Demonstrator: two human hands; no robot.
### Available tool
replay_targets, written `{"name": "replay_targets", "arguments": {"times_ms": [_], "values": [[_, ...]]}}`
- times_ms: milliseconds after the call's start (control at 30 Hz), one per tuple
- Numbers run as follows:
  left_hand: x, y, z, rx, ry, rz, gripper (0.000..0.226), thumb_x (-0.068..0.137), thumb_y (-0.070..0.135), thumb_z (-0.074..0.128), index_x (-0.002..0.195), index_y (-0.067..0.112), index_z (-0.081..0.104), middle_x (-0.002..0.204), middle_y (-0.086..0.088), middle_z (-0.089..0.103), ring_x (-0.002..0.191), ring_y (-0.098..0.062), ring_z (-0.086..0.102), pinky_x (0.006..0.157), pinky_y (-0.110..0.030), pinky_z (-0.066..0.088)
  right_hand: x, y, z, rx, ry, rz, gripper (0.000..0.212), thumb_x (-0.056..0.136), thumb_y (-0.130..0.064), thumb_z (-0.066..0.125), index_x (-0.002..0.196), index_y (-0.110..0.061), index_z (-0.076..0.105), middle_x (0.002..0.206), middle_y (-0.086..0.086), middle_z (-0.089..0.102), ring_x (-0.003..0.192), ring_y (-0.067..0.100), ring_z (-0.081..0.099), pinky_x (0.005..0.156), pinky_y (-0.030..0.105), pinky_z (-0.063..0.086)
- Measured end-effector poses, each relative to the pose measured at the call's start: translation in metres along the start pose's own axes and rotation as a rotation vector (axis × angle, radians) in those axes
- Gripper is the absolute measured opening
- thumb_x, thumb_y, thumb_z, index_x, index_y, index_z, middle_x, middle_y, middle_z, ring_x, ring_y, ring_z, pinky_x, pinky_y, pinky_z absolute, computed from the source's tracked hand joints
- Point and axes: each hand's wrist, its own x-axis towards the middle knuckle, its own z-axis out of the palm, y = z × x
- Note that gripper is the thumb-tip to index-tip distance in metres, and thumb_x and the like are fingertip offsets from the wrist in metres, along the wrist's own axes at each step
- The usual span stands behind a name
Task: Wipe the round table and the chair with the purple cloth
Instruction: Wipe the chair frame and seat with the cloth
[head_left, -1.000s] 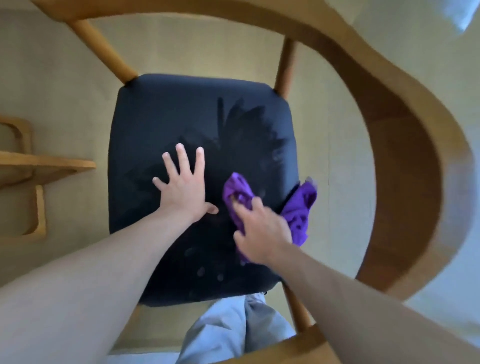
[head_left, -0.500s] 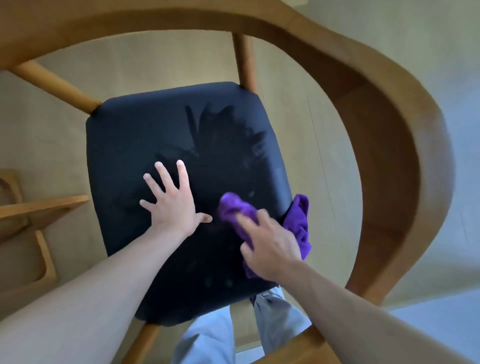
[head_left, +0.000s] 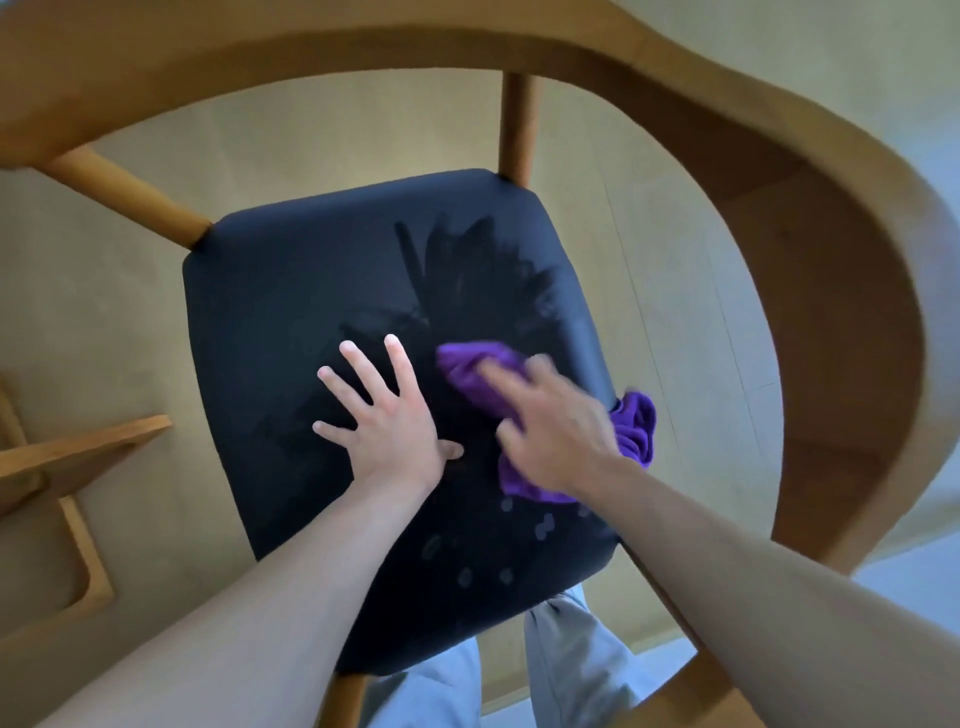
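On chair seat (head_left: 291, 322), left hand (head_left: 387, 431) flat w/ fingers spread, right hand (head_left: 558, 441) blurred, pressing purple cloth (head_left: 636, 426), partly hidden.

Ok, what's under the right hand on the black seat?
The crumpled purple cloth lies under the right hand, pressed on the black padded chair seat. One end sticks out ahead of the fingers, another hangs over the seat's right edge. The cloth's middle is covered.
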Motion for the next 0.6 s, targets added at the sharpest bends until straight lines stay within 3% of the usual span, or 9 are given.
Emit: {"name": "replay_targets", "arguments": {"times_ms": [100,167,233,333,400,433,500,567,600], "values": [[-0.001,0.0,0.0,0.023,0.002,0.0,0.149,0.066,0.068,0.08,0.155,0.014,-0.027,0.158,-0.029,-0.027,0.147,-0.058,-0.01,0.105,-0.077,0.03,0.03,0.045,-0.011,0.574,0.342,0.802,0.052,0.088,-0.034,0.047,0.14,-0.032,0.049,0.143,0.008,0.047,0.126,0.033,0.053,0.106,0.042,0.044],[-0.002,0.002,0.0,0.029,0.001,0.002,0.149,0.066,0.069,0.08,0.154,0.014,-0.028,0.158,-0.03,-0.027,0.147,-0.059,-0.01,0.105,-0.077,0.03,0.048,0.057,-0.018,0.754,0.346,0.973,0.034,0.075,-0.037,0.041,0.1,-0.022,0.058,0.115,0.007,0.054,0.109,0.036,0.058,0.099,0.041,0.045],[-0.002,0.003,0.0,0.025,0.003,0.0,0.149,0.066,0.068,0.08,0.153,0.013,-0.028,0.158,-0.03,-0.027,0.147,-0.058,-0.01,0.105,-0.078,0.03,0.049,0.042,-0.017,0.509,0.223,0.752,0.019,0.078,-0.034,0.044,0.088,-0.021,0.052,0.107,0.005,0.052,0.093,0.033,0.054,0.084,0.038,0.044],[-0.001,0.002,-0.001,0.005,0.01,0.001,0.148,0.066,0.064,0.083,0.154,0.015,-0.026,0.159,-0.028,-0.027,0.147,-0.057,-0.011,0.105,-0.078,0.028,0.032,0.005,-0.005,-0.041,-0.006,0.055,0.036,0.092,-0.035,0.049,0.128,-0.033,0.053,0.122,0.003,0.045,0.099,0.031,0.055,0.075,0.037,0.044],[-0.003,0.0,-0.002,-0.027,0.013,0.006,0.148,0.066,0.064,0.083,0.155,0.017,-0.024,0.159,-0.026,-0.027,0.148,-0.056,-0.012,0.105,-0.078,0.028,0.018,-0.007,-0.001,-0.135,-0.095,-0.213,0.054,0.095,-0.038,0.048,0.148,-0.042,0.04,0.123,-0.001,0.042,0.103,0.027,0.057,0.069,0.034,0.041],[-0.004,-0.001,-0.002,-0.018,0.021,0.014,0.147,0.066,0.065,0.083,0.155,0.017,-0.024,0.16,-0.025,-0.027,0.148,-0.055,-0.011,0.105,-0.078,0.029,0.018,-0.002,-0.002,-0.085,-0.044,-0.143,0.057,0.095,-0.036,0.048,0.15,-0.044,0.035,0.126,-0.002,0.042,0.106,0.027,0.058,0.071,0.035,0.042],[-0.006,-0.003,-0.005,0.021,0.013,0.026,0.147,0.067,0.07,0.079,0.155,0.017,-0.025,0.159,-0.025,-0.026,0.148,-0.055,-0.007,0.105,-0.075,0.033,0.028,0.015,-0.009,0.223,0.185,0.28,0.06,0.095,-0.031,0.048,0.152,-0.043,0.032,0.145,-0.001,0.041,0.121,0.028,0.055,0.088,0.04,0.048],[-0.006,-0.006,-0.012,0.073,-0.004,0.031,0.147,0.064,0.076,0.076,0.154,0.017,-0.023,0.159,-0.025,-0.021,0.148,-0.053,0.001,0.102,-0.07,0.041,0.047,0.037,-0.015,0.658,0.343,0.778,0.053,0.097,-0.029,0.045,0.15,-0.031,0.041,0.156,0.007,0.039,0.131,0.031,0.049,0.104,0.041,0.041],[-0.004,-0.007,-0.018,0.083,-0.013,0.037,0.146,0.062,0.078,0.076,0.155,0.018,-0.018,0.16,-0.023,-0.014,0.145,-0.051,0.008,0.099,-0.066,0.046,0.056,0.042,-0.017,0.713,0.338,0.896,0.046,0.097,-0.029,0.044,0.142,-0.024,0.05,0.151,0.012,0.043,0.126,0.033,0.051,0.102,0.04,0.04]]}}
